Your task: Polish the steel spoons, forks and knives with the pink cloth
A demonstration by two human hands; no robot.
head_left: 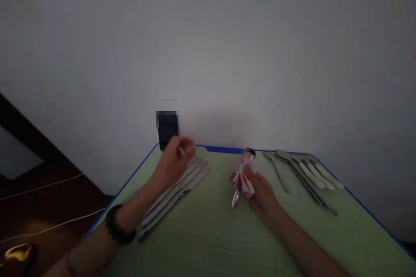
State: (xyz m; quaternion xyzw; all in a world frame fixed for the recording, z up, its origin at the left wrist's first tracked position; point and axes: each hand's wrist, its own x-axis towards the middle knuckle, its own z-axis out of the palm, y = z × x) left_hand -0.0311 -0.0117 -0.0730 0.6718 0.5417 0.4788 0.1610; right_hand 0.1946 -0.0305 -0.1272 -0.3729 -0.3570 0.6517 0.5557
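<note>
My right hand (262, 191) is closed around a pink and white cloth (243, 179) wrapped about a metal spoon (249, 154). The spoon's bowl sticks out above the cloth, and its handle end shows below. Raised over the left part of the table, my left hand (173, 160) has loosely curled fingers, slightly blurred, with a gap between thumb and fingers. I see nothing held in it. Several table knives (185, 186) lie side by side beneath and beside that hand, partly covered by the forearm. A dark bracelet (118, 227) circles the left wrist.
On the right of the pale green table (208, 233) lie a single metal utensil (277, 173), several long metal spoons (305, 181) and several white-handled utensils (320, 173). A dark phone-like object (167, 130) leans against the wall (227, 52). White cables (55, 226) run at left.
</note>
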